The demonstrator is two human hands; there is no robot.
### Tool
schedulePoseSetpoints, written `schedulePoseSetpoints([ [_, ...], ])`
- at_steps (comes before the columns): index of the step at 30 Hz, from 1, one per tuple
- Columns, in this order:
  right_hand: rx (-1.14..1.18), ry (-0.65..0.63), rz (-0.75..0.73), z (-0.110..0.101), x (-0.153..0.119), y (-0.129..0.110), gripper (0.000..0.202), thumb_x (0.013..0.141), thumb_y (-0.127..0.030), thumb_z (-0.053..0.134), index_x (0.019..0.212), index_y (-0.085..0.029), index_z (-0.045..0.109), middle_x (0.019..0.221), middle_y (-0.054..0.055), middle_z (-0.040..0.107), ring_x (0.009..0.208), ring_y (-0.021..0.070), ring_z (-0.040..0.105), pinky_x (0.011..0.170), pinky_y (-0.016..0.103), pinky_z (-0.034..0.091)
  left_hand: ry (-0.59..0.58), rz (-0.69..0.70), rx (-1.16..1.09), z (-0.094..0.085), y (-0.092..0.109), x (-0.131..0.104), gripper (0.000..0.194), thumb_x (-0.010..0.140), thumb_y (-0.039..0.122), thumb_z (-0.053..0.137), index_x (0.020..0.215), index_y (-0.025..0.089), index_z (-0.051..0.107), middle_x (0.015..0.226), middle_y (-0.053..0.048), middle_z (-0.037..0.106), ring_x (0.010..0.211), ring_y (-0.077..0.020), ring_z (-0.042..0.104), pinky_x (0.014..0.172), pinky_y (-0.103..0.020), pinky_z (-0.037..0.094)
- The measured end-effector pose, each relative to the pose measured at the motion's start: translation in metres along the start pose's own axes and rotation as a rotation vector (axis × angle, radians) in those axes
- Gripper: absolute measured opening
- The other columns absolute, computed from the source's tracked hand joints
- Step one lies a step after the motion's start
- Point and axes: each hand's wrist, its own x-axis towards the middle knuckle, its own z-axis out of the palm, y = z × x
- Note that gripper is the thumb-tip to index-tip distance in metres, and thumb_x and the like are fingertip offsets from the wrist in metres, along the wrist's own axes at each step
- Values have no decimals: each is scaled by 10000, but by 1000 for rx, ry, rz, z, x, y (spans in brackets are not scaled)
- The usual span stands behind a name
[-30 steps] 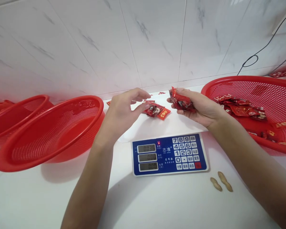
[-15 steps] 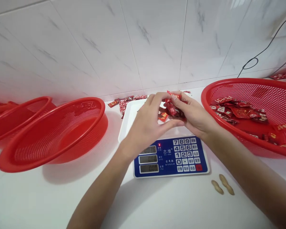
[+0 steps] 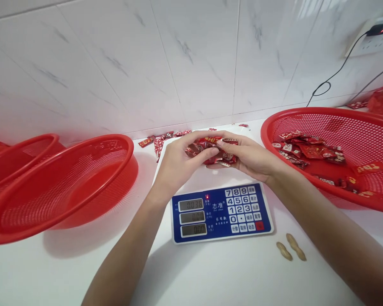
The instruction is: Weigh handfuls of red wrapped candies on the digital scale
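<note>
Both hands are cupped together over the white pan of a digital weighing scale (image 3: 221, 214). Between them is a small heap of red-wrapped sweets (image 3: 228, 155). My left hand (image 3: 178, 159) curls round the heap from the left, its thumb lying across the wrappers. From the right, my right hand (image 3: 250, 157) closes on the same sweets, with its thumb on top. The fingers hide much of the pan and the underside of the heap. The scale's top display reads about 0.036, and a small red light glows beside it.
A red mesh basket (image 3: 306, 112) with several wrapped sweets stands at the right. Two more red baskets, one the nearer basket (image 3: 127, 170), stand at the left. Loose sweets (image 3: 162, 140) lie behind the scale by the tiled wall. Two peanuts (image 3: 295, 247) lie in front.
My left hand has come down beside the right, and both now enclose the sweets low over the pan. The whole view has shifted slightly, showing more of the wall socket.
</note>
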Motion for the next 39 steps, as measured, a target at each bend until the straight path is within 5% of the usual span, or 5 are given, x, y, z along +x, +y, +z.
schedulePoseSetpoints([
  [7,-151,48,-13,-2,-3,-7,387,935,-119,628,1308,-221,611,1003,43,752,882,149,726,913,354,598,117,-72,-166,-14,-2,3,224,861,315,767,1079,263,762,1106,-7,767,941,-171,709,788,-255,578],
  [14,-348,337,-69,-4,-9,-23,244,965,-126,575,1180,-198,666,996,51,729,881,130,691,801,283,558,-29,-207,257,-22,-20,7,387,893,352,721,1278,321,696,1159,-17,750,946,-220,690,892,-387,531],
  [24,-383,372,-211,-9,-22,-41,222,931,-162,591,1109,-232,703,939,28,713,854,134,662,738,261,555,185,-154,282,-42,-3,2,347,866,351,757,1210,312,732,1148,-33,711,890,-179,651,782,-287,541],
  [33,-410,348,-197,-10,-20,-38,203,922,-195,610,1085,-249,718,935,43,699,875,164,663,747,300,562,118,-99,283,-42,-1,1,248,864,353,736,1103,294,760,1099,-28,751,891,-197,669,738,-297,530],
  [39,-421,352,-211,-13,-19,-35,224,904,-190,620,1091,-258,722,946,42,688,900,173,664,778,322,562,1,-223,485,-54,5,-3,225,804,429,781,1006,331,781,919,-13,754,720,-210,642,616,-308,473],
])
